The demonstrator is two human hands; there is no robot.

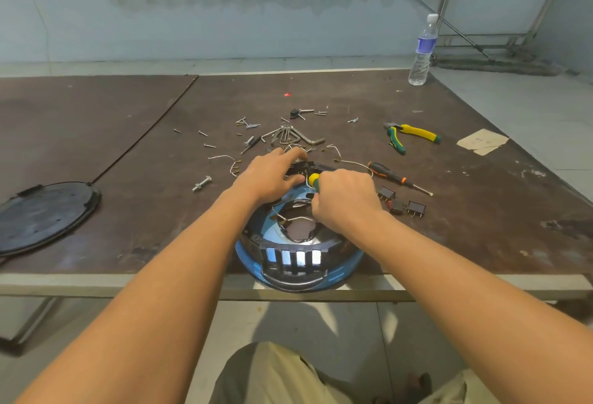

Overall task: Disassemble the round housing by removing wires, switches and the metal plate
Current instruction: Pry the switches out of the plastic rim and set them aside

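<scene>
housing (300, 256) at table (128, 134) edge, pliers (409, 136) behind-right

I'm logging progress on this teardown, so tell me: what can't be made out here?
All in the head view:
- The tool tip below the green-yellow handle, hidden by the right hand.
- Whether the left hand grips or only rests on the far rim of the housing: its fingers cover the contact.
- Scattered screws: too small to tell types.
- Label on the bottle: too small to read.

housing (337, 272): glossy blue | plate (266, 237): mirror-bright metal | table (128, 134): matt, scuffed
</scene>
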